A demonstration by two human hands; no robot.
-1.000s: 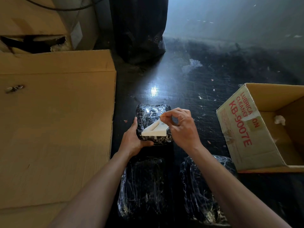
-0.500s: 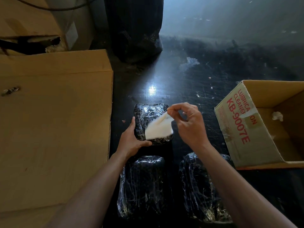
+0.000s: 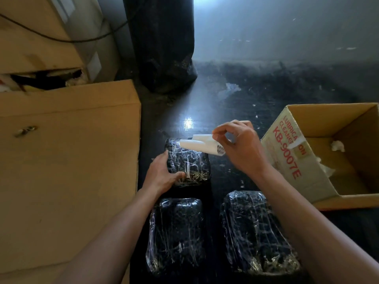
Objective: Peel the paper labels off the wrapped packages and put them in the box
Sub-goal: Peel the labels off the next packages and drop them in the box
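While clinging only at its far tip, label [image 3: 202,144]: pinched in right hand [image 3: 240,148], over far package [image 3: 187,161].
Left hand [image 3: 164,175]: gripping that package's near-left corner, mid floor [image 3: 235,111].
Done: near-left package [image 3: 176,232], near-right package [image 3: 256,232] bare; two white wads [image 3: 337,145] in box [image 3: 287,160].
Left: tearing free, dropping in.
Count: three packages, one label, one open box.

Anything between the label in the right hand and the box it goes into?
Nothing visible lies between the label and the box. Only the box's printed wall faces the right hand; the label's far end may be stuck to the package.
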